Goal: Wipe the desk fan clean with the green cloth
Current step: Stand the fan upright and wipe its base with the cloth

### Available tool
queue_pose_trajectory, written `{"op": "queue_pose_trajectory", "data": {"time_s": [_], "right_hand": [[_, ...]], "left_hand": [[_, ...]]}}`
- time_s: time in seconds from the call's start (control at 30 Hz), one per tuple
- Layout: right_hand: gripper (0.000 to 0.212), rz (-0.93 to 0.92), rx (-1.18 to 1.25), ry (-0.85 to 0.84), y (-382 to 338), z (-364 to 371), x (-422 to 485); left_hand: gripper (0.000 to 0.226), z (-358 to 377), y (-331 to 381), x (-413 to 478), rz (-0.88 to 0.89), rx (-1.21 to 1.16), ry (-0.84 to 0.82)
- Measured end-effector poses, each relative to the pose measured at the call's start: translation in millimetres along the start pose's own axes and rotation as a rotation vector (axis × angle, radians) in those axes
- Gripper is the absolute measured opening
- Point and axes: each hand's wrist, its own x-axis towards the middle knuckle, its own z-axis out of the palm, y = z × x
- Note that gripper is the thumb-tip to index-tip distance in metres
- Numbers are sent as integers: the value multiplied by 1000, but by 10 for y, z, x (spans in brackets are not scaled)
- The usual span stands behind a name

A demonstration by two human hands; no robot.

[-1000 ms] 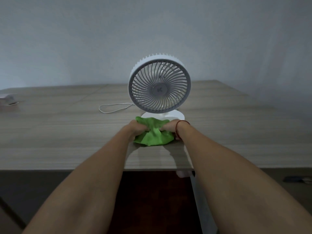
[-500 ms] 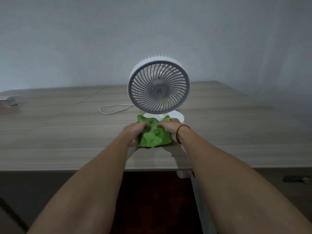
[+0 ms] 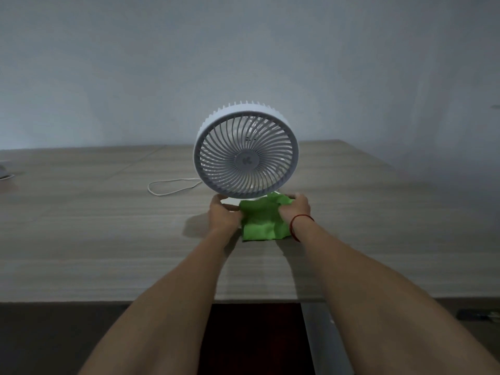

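The desk fan point(image 3: 246, 154) stands upright on the table point(image 3: 81, 239), its grille facing the camera. The cloth point(image 3: 263, 221) lies on the table just in front of its base, between the left hand point(image 3: 223, 215) and right hand point(image 3: 296, 209). A cable point(image 3: 170, 185) loops on the table left of the fan
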Motion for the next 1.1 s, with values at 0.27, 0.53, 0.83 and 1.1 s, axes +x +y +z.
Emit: {"op": "queue_pose_trajectory", "data": {"time_s": [0.27, 0.53, 0.83, 1.1], "right_hand": [[35, -408, -703, 373, 187, 154, -53], [55, -602, -940, -33, 272, 289, -128], [48, -289, -889, -222, 121, 312, 417], [51, -402, -847, -183, 201, 307, 158]], "left_hand": [[51, -122, -301, 203, 119, 636, 76], [63, -108, -301, 200, 136, 896, -95], [61, -106, -303, 207, 146, 931, -100], [61, -89, -314, 192, 152, 943, -97]]}}
